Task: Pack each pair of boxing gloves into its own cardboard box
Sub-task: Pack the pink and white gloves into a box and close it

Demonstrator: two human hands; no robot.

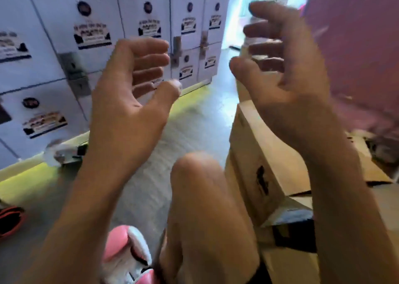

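Note:
Both my hands are raised in front of me with nothing in them. My left hand (131,83) has loosely curled fingers, palm facing right. My right hand (285,67) mirrors it, palm facing left. A pink and white boxing glove (127,251) lies on the floor at the bottom, beside my bent knee (194,175). A black and orange glove (9,221) shows at the left edge. A cardboard box (254,165) with a black print stands to the right of my knee, under my right forearm.
A wall of white lockers (86,35) with stickers and latches runs along the left and back. A pink surface (356,46) rises at the right. More cardboard flaps (371,167) lie at the right. The grey floor (190,121) lies between lockers and box.

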